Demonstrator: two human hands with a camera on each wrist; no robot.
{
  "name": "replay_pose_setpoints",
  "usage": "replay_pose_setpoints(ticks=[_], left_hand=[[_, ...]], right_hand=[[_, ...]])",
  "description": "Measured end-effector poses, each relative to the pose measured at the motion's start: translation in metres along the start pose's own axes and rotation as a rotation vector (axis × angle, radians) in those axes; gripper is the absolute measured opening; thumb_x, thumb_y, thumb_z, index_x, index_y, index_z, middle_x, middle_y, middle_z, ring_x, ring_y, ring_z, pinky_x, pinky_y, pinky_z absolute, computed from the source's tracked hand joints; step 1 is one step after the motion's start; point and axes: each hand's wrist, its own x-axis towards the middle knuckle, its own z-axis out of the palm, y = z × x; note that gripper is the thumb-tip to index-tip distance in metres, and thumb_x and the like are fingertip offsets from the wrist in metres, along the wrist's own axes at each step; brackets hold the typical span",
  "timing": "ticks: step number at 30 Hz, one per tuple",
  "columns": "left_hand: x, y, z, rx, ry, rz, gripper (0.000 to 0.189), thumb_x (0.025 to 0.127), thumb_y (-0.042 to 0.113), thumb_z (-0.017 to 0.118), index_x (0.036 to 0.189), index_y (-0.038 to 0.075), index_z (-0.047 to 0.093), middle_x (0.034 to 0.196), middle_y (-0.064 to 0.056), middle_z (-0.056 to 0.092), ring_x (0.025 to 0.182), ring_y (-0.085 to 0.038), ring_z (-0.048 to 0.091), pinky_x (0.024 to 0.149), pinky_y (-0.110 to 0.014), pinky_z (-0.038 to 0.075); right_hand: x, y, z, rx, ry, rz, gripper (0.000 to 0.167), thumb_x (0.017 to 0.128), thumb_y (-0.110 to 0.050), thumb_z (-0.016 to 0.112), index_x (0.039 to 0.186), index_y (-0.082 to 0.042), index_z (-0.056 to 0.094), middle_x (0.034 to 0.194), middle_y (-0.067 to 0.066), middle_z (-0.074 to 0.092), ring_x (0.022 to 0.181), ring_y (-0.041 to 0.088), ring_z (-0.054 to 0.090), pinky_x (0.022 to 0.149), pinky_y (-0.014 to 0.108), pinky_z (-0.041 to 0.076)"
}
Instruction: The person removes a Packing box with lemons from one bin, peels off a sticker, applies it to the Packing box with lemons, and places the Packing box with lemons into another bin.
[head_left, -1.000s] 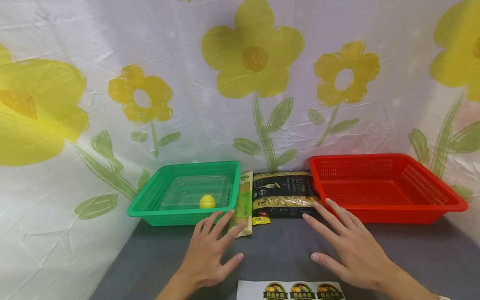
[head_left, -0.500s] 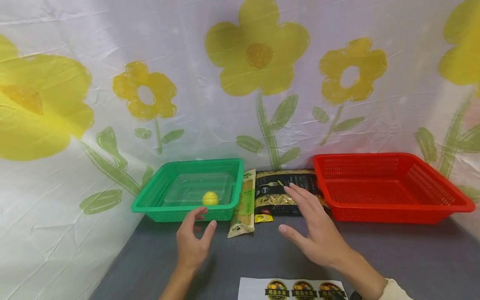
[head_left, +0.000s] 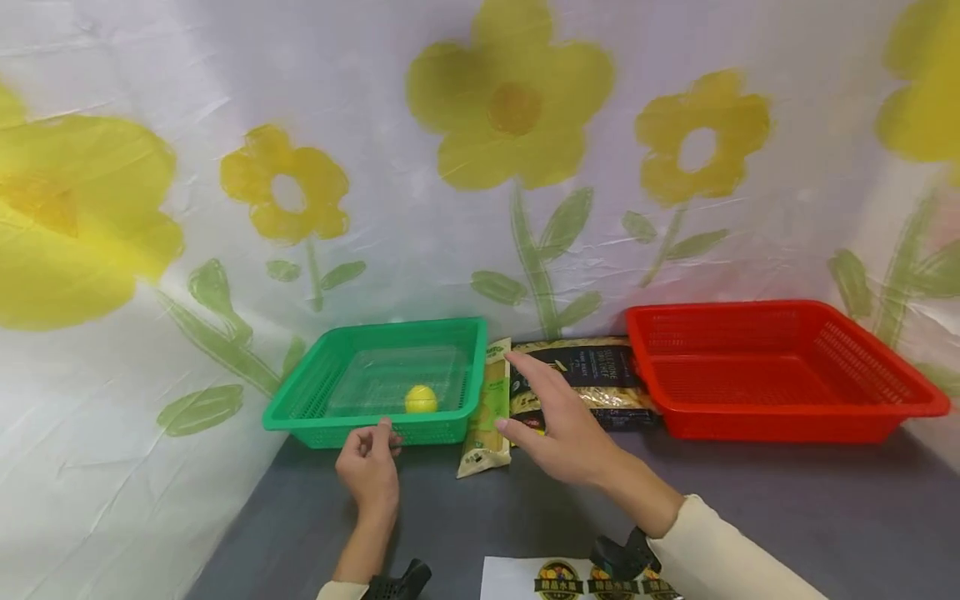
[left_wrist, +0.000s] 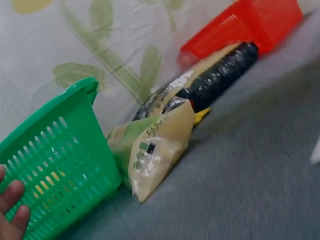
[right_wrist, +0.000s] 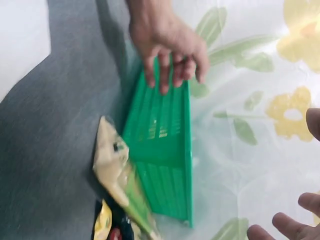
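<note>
My left hand (head_left: 370, 471) is at the front wall of a green plastic basket (head_left: 438, 432), thumb close to the rim and fingers loosely bent. In the right wrist view its fingers (right_wrist: 164, 75) hang apart over that wall. Inside the basket are a yellow ball (head_left: 421, 399) and a clear plastic container (head_left: 386, 375). My right hand (head_left: 566, 429) hovers with spread fingers and holds nothing. It overlaps a long green and beige food packet (head_left: 487, 408) and a black bag of pasta (head_left: 611, 367) in the head view.
A red plastic basket (head_left: 780, 427) stands at the back right. A white sheet of round fruit stickers (head_left: 513, 579) lies at the front edge. Between the bags sits a small yellow packet (left_wrist: 201, 116). A flowered curtain (head_left: 420, 250) hangs behind the dark table (head_left: 750, 517).
Both hands have moved left. The left one came forward to the green basket's front wall, its fingers bending in. The right one swung from beside the red basket to over the food bags.
</note>
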Motion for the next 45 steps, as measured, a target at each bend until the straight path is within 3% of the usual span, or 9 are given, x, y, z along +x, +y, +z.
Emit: replay_pose_setpoints(ticks=[4,9,19,30,35,38,41,43,45], left_hand=[[0.002,-0.01,0.001,-0.155,0.068,-0.163,0.035,0.099,0.021,0.067,0.089,-0.011,0.059,0.073,-0.014,0.068,0.067,-0.022,0.072,0.069,-0.036,0.061],[0.015,-0.017,0.012,-0.442,0.14,-0.327,0.031,0.1,0.015,0.064,0.079,0.007,0.042,0.074,-0.008,0.062,0.071,-0.023,0.069,0.08,-0.042,0.061],[0.022,-0.017,0.005,-0.679,0.179,-0.377,0.032,0.098,0.007,0.065,0.078,0.01,0.04,0.092,-0.009,0.051,0.072,-0.025,0.064,0.08,-0.041,0.061],[0.026,-0.02,0.008,-0.685,0.15,-0.402,0.028,0.097,0.007,0.066,0.078,0.009,0.046,0.092,-0.01,0.054,0.072,-0.024,0.064,0.082,-0.042,0.06],[0.025,-0.02,0.007,-0.716,0.118,-0.452,0.03,0.096,0.008,0.069,0.078,0.009,0.045,0.097,-0.009,0.053,0.074,-0.023,0.064,0.085,-0.043,0.059],[0.026,-0.019,0.004,-0.761,0.104,-0.469,0.031,0.095,0.006,0.07,0.078,0.01,0.044,0.093,-0.008,0.053,0.074,-0.024,0.064,0.085,-0.043,0.058],[0.026,-0.02,0.002,-0.807,0.092,-0.483,0.031,0.095,0.004,0.069,0.079,0.01,0.043,0.085,-0.007,0.054,0.073,-0.025,0.063,0.084,-0.043,0.059],[0.026,-0.021,0.002,-0.824,0.087,-0.488,0.03,0.096,0.002,0.067,0.079,0.009,0.043,0.081,-0.007,0.055,0.072,-0.024,0.064,0.082,-0.043,0.059],[0.026,-0.022,0.004,-0.838,0.086,-0.494,0.029,0.096,0.001,0.066,0.079,0.009,0.043,0.079,-0.007,0.055,0.07,-0.025,0.065,0.081,-0.043,0.06]], right_hand=[[0.012,0.0,0.01,0.121,-0.032,0.059,0.074,0.099,-0.034,0.066,0.161,-0.026,0.026,0.165,0.002,0.028,0.15,0.028,0.032,0.113,0.057,0.037],[0.033,0.003,0.018,0.23,-0.032,0.153,0.072,0.099,-0.031,0.067,0.16,-0.025,0.029,0.161,0.002,0.035,0.142,0.029,0.042,0.107,0.051,0.045],[0.083,0.004,0.053,0.418,-0.103,0.412,0.068,0.101,-0.037,0.063,0.159,-0.022,0.031,0.162,0.013,0.033,0.144,0.038,0.04,0.107,0.057,0.043],[0.132,0.004,0.096,0.607,0.016,0.674,0.075,0.1,-0.037,0.062,0.159,-0.005,0.027,0.164,0.016,0.028,0.147,0.039,0.033,0.116,0.058,0.032],[0.139,0.002,0.109,0.459,0.028,0.736,0.08,0.096,-0.027,0.066,0.159,0.0,0.023,0.162,0.019,0.03,0.143,0.041,0.038,0.112,0.055,0.038],[0.144,0.0,0.116,0.357,0.011,0.749,0.079,0.096,-0.02,0.06,0.159,0.001,0.019,0.159,0.021,0.036,0.1,0.032,0.061,0.086,0.047,0.052],[0.149,0.0,0.123,0.271,-0.019,0.757,0.075,0.098,-0.019,0.052,0.159,0.004,0.016,0.149,0.025,0.046,0.057,0.021,0.041,0.059,0.039,0.042],[0.152,0.002,0.127,0.215,-0.049,0.762,0.073,0.1,-0.021,0.049,0.159,0.006,0.015,0.145,0.026,0.049,0.051,0.018,0.03,0.054,0.037,0.037],[0.154,0.003,0.129,0.136,-0.067,0.765,0.071,0.101,-0.025,0.051,0.157,0.008,0.021,0.145,0.026,0.049,0.054,0.018,0.037,0.056,0.037,0.04]])
